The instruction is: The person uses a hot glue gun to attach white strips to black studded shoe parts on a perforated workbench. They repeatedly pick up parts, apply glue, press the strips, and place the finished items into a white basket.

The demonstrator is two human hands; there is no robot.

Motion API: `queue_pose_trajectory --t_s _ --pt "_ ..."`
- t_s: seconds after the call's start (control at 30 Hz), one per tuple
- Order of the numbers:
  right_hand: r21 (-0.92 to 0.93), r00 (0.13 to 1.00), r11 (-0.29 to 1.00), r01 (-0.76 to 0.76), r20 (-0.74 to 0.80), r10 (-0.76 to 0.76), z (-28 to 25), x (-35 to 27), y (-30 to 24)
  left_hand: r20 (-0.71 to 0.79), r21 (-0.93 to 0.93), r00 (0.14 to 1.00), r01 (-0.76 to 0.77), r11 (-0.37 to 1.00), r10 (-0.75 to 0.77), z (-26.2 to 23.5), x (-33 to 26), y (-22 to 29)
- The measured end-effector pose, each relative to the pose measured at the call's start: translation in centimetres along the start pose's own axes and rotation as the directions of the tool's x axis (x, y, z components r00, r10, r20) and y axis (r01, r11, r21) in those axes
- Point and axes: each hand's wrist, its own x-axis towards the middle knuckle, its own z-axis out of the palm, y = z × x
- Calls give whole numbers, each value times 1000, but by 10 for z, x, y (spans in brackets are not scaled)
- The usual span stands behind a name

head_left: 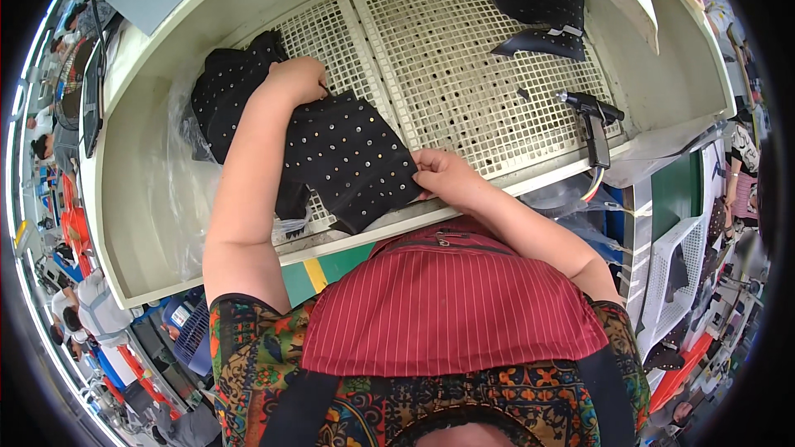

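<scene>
— Studded black garment (344,153) first: where do you have it?

— I see it spread on the left panel of the white perforated grid table (464,58), its lower corner hanging over the front edge near the middle of the picture.

— And my left hand (296,79)?

— It rests on the upper part of the cloth, fingers curled down onto the fabric. From that hand, most of the garment runs toward five o'clock, with a bunched part toward nine o'clock. I cannot tell whether it pinches the cloth or only presses it.

— The right hand (443,178)?

— It is closed on the garment's right edge, fingertips pinching the hem. The cloth lies at nine to ten o'clock from that hand, touching it.

— What else is on the table?

— A second dark piece (526,0) lies at the far right panel, at roughly one o'clock from the right hand, well apart. A black pistol-shaped tool (592,116) with a hose sits at the table's right front edge, at about two o'clock from the same hand. Clear plastic film (178,182) is bunched at nine o'clock of the garment.
</scene>
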Motion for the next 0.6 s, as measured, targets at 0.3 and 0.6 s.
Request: queue_pose_trajectory --t_s 0.3,0.6 --pt "-255 966 962 97 -208 -152 -37 -33 2 -776 -191 615 -441 877 140 5 18 43" --pt "-252 883 961 117 -416 -217 -69 -43 0 -853 -133 516 -364 922 81 33 85 112"
